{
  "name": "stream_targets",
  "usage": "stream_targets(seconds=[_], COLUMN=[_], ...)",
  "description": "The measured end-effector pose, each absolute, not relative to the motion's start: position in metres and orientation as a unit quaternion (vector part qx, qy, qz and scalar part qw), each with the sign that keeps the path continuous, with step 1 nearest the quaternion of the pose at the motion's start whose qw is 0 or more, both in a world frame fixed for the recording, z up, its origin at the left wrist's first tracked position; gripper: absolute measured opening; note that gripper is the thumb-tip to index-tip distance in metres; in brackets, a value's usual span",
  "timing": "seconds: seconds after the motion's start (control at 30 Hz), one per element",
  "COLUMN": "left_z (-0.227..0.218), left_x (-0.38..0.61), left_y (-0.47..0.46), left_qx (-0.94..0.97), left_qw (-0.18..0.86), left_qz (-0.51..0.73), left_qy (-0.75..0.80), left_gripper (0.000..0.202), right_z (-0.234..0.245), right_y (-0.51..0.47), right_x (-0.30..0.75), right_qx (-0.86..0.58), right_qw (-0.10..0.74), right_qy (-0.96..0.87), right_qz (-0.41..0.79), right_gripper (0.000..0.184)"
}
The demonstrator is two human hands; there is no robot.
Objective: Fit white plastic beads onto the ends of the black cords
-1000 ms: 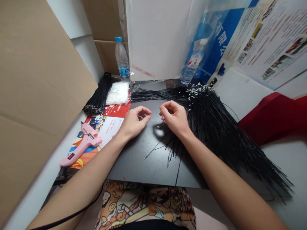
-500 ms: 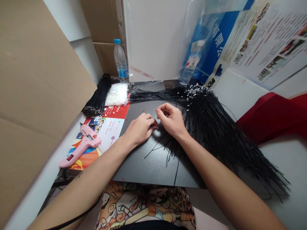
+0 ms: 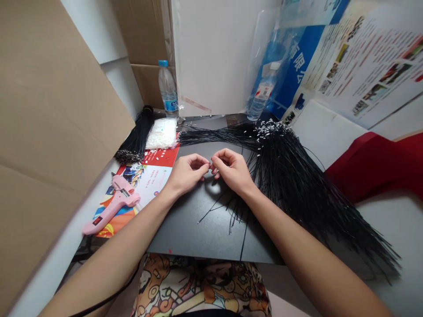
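Observation:
My left hand (image 3: 185, 175) and my right hand (image 3: 234, 172) meet above the dark tabletop (image 3: 194, 229), fingertips nearly touching. Each is closed in a pinch of thumb and forefinger; whatever lies between the tips is too small to make out. Below my right hand, several loose black cords (image 3: 211, 210) fan out toward me. A big heap of black cords (image 3: 297, 189) with white tips (image 3: 272, 127) spreads close beside my right hand and forearm. Behind both hands runs a thinner row of black cords (image 3: 214, 135).
At left, a pink glue gun (image 3: 114, 204) rests on a colourful printed sheet (image 3: 150, 176). A bag of small white pieces (image 3: 161, 133) and a bundle of black cords (image 3: 137, 132) lie behind it. Two plastic bottles (image 3: 168, 90) (image 3: 262, 94) stand at the back. Red cloth (image 3: 373, 165) lies at right.
My left hand has turned and lifted slightly, its thumb and forefinger now pinched against my right fingertips. My right hand has shifted slightly left and down. The view has tilted a little.

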State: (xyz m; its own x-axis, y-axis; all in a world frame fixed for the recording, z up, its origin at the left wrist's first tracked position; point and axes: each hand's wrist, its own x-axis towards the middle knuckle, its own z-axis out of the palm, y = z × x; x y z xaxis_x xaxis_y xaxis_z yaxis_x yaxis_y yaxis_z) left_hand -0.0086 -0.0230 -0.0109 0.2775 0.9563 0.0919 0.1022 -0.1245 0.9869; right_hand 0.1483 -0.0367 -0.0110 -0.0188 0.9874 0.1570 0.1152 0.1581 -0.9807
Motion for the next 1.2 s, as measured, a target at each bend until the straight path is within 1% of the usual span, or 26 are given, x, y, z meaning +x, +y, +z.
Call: stream_targets(seconds=[0.27,0.43,0.73,0.93,1.2], left_z=[-0.0067,-0.0084,-0.0048,-0.0040,-0.0052], left_x=[-0.0080,-0.0101,-0.0127,-0.0118,-0.0131], left_y=[-0.0239,-0.0234,-0.0250,-0.0252,-0.0243], left_qx=[0.577,0.561,0.537,0.517,0.519], left_qw=[0.560,0.590,0.590,0.605,0.604], left_qz=[0.444,0.440,0.466,0.476,0.475], left_qy=[0.394,0.380,0.382,0.374,0.374], left_gripper=[0.019,0.029,0.029,0.033,0.033], right_z=[-0.0106,-0.0096,-0.0061,-0.0055,-0.0090], right_y=[-0.0359,-0.0360,-0.0375,-0.0387,-0.0407], right_x=[0.1479,0.1478,0.1490,0.1483,0.1486], right_qx=[-0.455,-0.448,-0.470,-0.473,-0.479], right_qw=[0.517,0.525,0.524,0.517,0.499], right_qy=[-0.557,-0.548,-0.552,-0.568,-0.627], right_qz=[0.464,0.473,0.448,0.431,0.358], right_gripper=[0.033,0.035,0.038,0.035,0.021])
